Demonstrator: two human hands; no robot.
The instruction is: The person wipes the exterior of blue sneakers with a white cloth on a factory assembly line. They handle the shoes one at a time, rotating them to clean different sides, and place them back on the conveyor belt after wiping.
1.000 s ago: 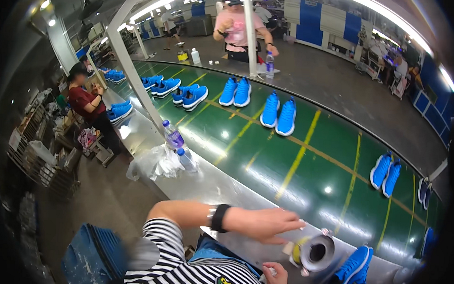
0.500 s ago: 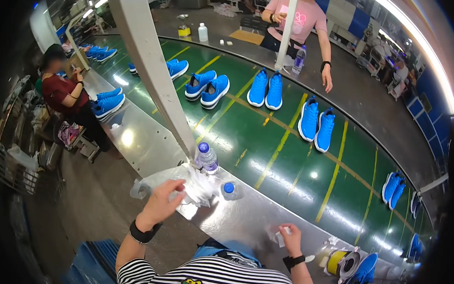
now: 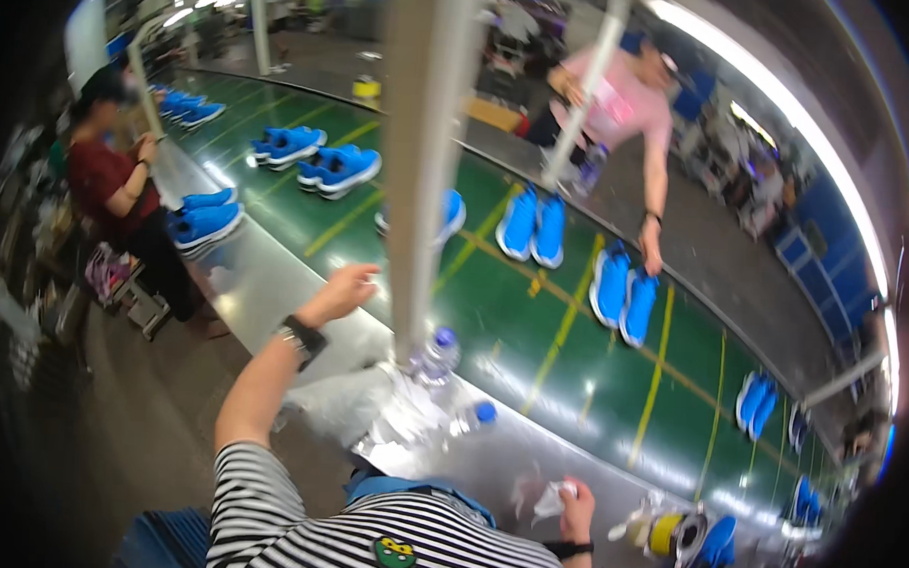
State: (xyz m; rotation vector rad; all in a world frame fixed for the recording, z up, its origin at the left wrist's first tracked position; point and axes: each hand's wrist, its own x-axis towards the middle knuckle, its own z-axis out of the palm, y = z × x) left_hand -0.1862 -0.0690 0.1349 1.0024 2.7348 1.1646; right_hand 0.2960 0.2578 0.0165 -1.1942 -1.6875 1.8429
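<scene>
My left hand (image 3: 344,292) is stretched out over the metal ledge beside the conveyor, left of the pole. Its fingers point toward the pole and hold nothing. Low on the right, my right hand (image 3: 577,509) pinches a small crumpled white tissue (image 3: 550,502) above the ledge. A pile of white tissue in a plastic bag (image 3: 405,412) lies between my arms. Behind it stands a blue-capped clear bottle (image 3: 435,361), and a second blue-capped bottle (image 3: 473,417) is just right of the pile. Nearest my left hand on the belt is a blue sneaker pair (image 3: 340,170).
A grey pole (image 3: 418,183) rises from the ledge, partly hiding one pair of sneakers. Blue pairs ride on the green belt (image 3: 522,356). Across it, a person in pink (image 3: 621,105) touches a sneaker (image 3: 639,305). A yellow-banded tin (image 3: 674,533) and blue shoe (image 3: 712,549) sit right.
My left hand has moved up and forward from the tissue pile toward the belt. My right hand still holds the tissue. The person opposite has leaned over and reached down to a sneaker.
</scene>
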